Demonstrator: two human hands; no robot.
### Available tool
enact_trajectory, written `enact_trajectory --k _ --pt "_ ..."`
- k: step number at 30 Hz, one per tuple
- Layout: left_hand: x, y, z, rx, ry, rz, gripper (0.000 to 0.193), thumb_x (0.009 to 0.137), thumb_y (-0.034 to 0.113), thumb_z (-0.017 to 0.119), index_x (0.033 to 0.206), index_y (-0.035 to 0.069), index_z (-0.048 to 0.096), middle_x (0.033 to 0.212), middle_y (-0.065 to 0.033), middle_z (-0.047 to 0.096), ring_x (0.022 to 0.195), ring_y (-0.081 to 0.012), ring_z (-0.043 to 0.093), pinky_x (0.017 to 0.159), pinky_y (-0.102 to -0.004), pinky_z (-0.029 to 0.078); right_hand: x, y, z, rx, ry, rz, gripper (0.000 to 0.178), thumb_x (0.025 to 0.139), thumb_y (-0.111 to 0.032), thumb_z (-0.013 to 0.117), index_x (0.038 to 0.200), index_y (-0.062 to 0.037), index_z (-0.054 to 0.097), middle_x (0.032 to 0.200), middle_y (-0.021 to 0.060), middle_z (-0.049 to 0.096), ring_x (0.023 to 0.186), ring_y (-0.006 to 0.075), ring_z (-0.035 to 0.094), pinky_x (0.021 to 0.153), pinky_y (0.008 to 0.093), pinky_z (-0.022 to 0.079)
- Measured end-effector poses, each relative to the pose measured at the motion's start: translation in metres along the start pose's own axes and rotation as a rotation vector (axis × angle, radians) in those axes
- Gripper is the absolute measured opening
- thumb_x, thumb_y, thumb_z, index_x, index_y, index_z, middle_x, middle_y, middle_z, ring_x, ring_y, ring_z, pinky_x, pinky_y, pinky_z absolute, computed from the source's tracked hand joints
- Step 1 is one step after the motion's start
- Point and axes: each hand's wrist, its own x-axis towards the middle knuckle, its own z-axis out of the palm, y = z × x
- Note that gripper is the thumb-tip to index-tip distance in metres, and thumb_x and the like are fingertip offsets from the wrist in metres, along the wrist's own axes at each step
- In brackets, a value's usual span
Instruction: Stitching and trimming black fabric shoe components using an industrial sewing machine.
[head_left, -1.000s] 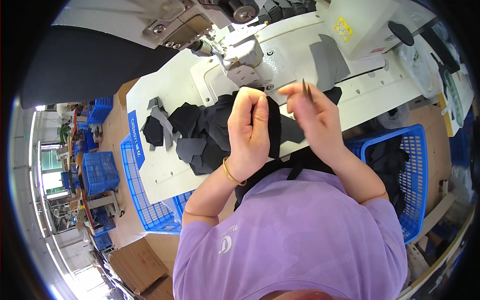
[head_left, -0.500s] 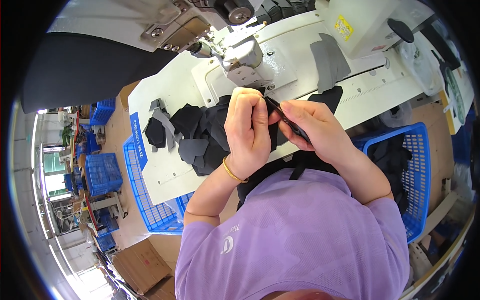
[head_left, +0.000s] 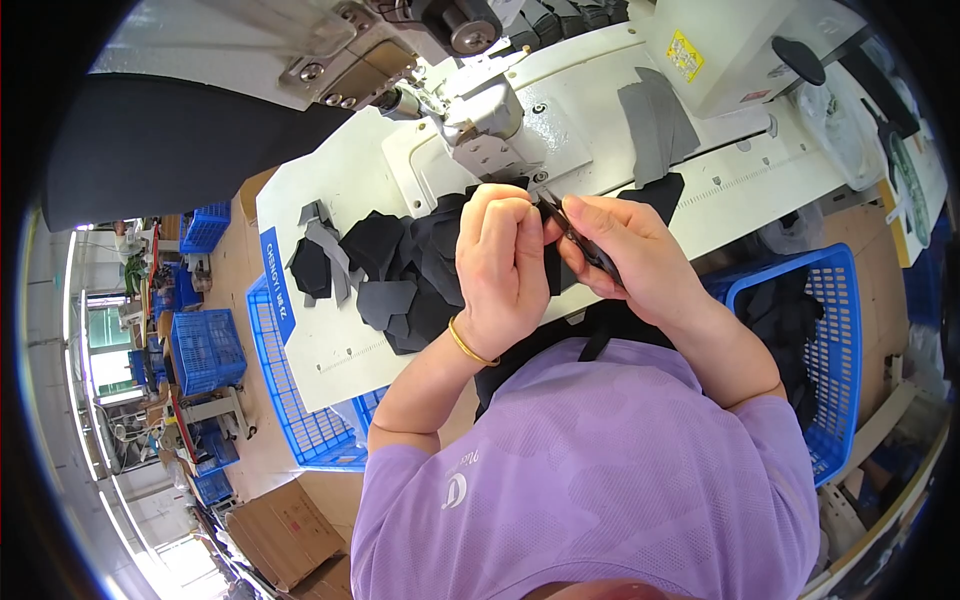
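Over the front of the sewing table, my two hands are close together. My right hand (head_left: 635, 245) is closed around a pair of black thread snips (head_left: 585, 245), whose tips point toward my left fingers. My left hand (head_left: 502, 262) is closed in a pinch, with black fabric (head_left: 553, 268) showing beside and below it. The pinched fingertips hide most of what they grip. Left of that hand lies a loose heap of black and dark grey fabric pieces (head_left: 385, 300). Just beyond my hands stands the metal arm of a sewing machine (head_left: 488, 130).
A lighter grey fabric stack (head_left: 655, 125) lies on the white table (head_left: 345, 365) at the far right. Blue plastic baskets stand below: one on the right (head_left: 845, 350) with dark fabric inside, another on the left (head_left: 300, 410). The machine head (head_left: 350, 60) overhangs at upper left.
The snips' tips have drawn slightly away from my left fingertips, and their blades now show apart. My left hand sits slightly lower.
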Motion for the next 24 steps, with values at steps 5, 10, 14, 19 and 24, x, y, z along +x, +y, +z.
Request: enact_trajectory --k 5,10,14,19,24 --pt "0.0009 0.0020 -0.0010 -0.033 0.019 -0.069 0.006 0.090 -0.006 0.050 0.087 -0.002 0.049 0.086 -0.0144 0.051 0.072 -0.0276 0.049 0.064 -0.0335 0.043 -0.0017 0.0007 -0.0042 -0.056 -0.017 0.007 0.040 0.101 -0.035 0.049 0.094 0.0017 0.063 0.064 -0.0027 0.050 0.047 0.0016 0.036 0.041 0.0180 0.027" --pt "0.0020 0.0025 -0.0006 -0.018 0.030 -0.038 0.006 0.090 -0.006 0.051 0.088 -0.002 0.049 0.085 -0.0145 0.051 0.072 -0.0279 0.049 0.064 -0.0338 0.043 -0.0018 -0.0015 -0.0026 -0.085 -0.019 0.019 0.040 0.101 -0.036 0.049 0.094 0.0015 0.063 0.064 -0.0029 0.049 0.048 0.0015 0.037 0.041 0.0179 0.027" --pt "0.0014 0.0021 -0.0017 0.001 0.015 -0.037 0.005 0.089 -0.006 0.052 0.088 -0.002 0.050 0.087 -0.0155 0.053 0.073 -0.0294 0.050 0.065 -0.0350 0.043 -0.0017 -0.0019 -0.0012 -0.070 -0.005 0.051 0.039 0.101 -0.035 0.050 0.094 0.0014 0.063 0.064 -0.0028 0.049 0.048 0.0014 0.037 0.041 0.0179 0.027" --pt "-0.0009 -0.0016 -0.0021 0.027 -0.022 0.004 0.005 0.088 -0.006 0.054 0.088 -0.002 0.051 0.089 -0.0165 0.054 0.075 -0.0306 0.051 0.066 -0.0364 0.044 -0.0025 0.0028 -0.0024 0.004 -0.001 0.051 0.039 0.101 -0.034 0.050 0.094 0.0014 0.063 0.066 -0.0019 0.050 0.047 0.0016 0.036 0.040 0.0180 0.026" --pt "-0.0048 -0.0020 -0.0041 -0.002 -0.055 -0.013 0.005 0.087 -0.006 0.054 0.088 -0.002 0.051 0.089 -0.0165 0.055 0.075 -0.0306 0.052 0.066 -0.0364 0.044 -0.0022 0.0071 -0.0030 0.117 -0.005 0.099 0.037 0.101 -0.033 0.051 0.093 0.0013 0.063 0.066 -0.0014 0.050 0.045 0.0020 0.035 0.039 0.0183 0.024"
